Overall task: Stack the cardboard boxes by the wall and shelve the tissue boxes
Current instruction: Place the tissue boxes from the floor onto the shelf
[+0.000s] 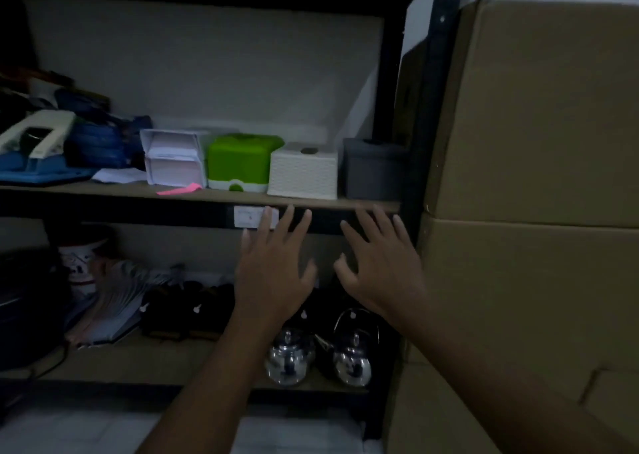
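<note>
Hands, left (pixel 273 274) and right (pixel 380 274), spread wide, empty. White tissue box (pixel 303 173) at twelve o'clock looks light, stiff; grab both sides.

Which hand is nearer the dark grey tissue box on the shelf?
Right. The right hand is just below the dark grey tissue box, under the shelf edge; the left hand is lower-left, below the white tissue box.
</note>
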`<state>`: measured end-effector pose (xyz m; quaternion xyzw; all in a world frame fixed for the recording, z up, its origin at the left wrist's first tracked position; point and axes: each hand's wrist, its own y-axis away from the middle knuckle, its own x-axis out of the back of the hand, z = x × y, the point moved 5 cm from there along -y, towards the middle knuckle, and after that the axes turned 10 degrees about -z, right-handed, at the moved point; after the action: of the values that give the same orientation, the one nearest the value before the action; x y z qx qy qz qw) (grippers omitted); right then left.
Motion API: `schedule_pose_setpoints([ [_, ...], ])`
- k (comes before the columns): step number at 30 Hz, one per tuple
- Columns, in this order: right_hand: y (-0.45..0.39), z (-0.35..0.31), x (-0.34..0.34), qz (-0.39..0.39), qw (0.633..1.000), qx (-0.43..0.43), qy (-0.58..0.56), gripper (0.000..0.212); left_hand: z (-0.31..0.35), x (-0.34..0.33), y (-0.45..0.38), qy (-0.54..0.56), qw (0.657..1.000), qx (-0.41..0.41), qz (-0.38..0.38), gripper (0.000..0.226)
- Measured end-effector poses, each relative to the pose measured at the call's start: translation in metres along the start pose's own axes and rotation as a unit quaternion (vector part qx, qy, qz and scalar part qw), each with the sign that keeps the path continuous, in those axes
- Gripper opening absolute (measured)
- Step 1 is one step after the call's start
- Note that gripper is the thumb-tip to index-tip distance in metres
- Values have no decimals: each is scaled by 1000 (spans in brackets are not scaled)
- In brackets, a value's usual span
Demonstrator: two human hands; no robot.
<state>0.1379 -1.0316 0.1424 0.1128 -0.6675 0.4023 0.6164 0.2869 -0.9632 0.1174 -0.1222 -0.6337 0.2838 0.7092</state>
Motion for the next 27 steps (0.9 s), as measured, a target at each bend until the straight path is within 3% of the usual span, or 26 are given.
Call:
schedule_pose_setpoints([
  [2, 22, -1, -13, -6, 1000, 15, 4, 74, 5, -13, 30, 15, 999, 7, 29, 79],
  [4, 50, -2, -30, -22, 999, 23, 1, 72, 14, -32, 65, 27, 999, 29, 3, 75],
  [8, 110, -6, -78, -47, 997, 32, -50, 68, 27, -94, 133, 65, 985, 66, -143, 69],
  [11, 153, 0, -124, -117, 990, 35, -68, 66, 39, -136, 176, 42, 966, 28, -253, 67],
  [15, 207, 12, -177, -257, 966, 26, -31, 67, 48, -173, 225, 13, 908, 29, -418, 67],
  [19, 261, 17, -211, -349, 936, 35, -4, 73, 48, -201, 275, -17, 806, 64, -588, 84],
  [22, 296, 21, -230, -452, 892, 14, 9, 78, 50, -213, 308, -21, 732, 82, -676, 101],
  [27, 343, 21, -262, -675, 730, -85, -68, 107, 56, -225, 340, -9, 696, 91, -712, 104],
])
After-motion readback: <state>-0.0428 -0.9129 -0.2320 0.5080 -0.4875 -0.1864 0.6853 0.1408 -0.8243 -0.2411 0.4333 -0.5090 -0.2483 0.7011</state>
